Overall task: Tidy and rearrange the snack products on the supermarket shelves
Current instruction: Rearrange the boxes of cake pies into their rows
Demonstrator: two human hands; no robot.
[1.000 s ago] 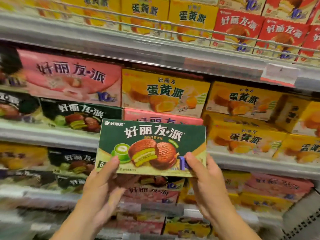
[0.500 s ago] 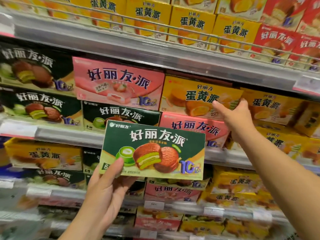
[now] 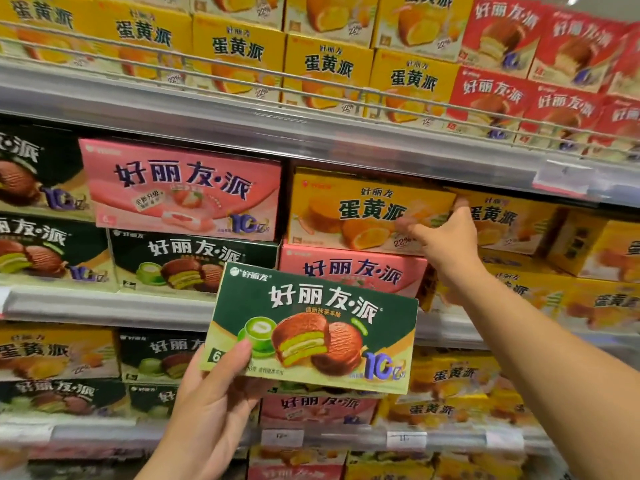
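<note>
Two hands, two jobs. The left hand (image 3: 211,400) holds the green box (image 3: 311,327) out in front of the shelves, thumb across its lower left corner, the other fingers hidden behind it. It is well clear of any shelf and carried by that one corner only. The right hand (image 3: 446,233) is up at the yellow box (image 3: 370,213) on the middle shelf (image 3: 104,303), fingers clamped on its right edge, thumb across the front face; how deep the fingers reach behind, I cannot tell.

Now the risks. That yellow box sits on top of a pink box (image 3: 353,271), and another yellow one leans just beside it on the right. Pull too sharply and the neighbour may tip forward, or the pink one underneath may slide out with it. Little headroom shows under the shelf above, so a lift could catch the top edge there.

And the green box: a one-corner pinch on a wide, flat carton looks shaky. If attention goes to the right hand, it could swing down and slip, likely falling past the lower shelves.
</note>
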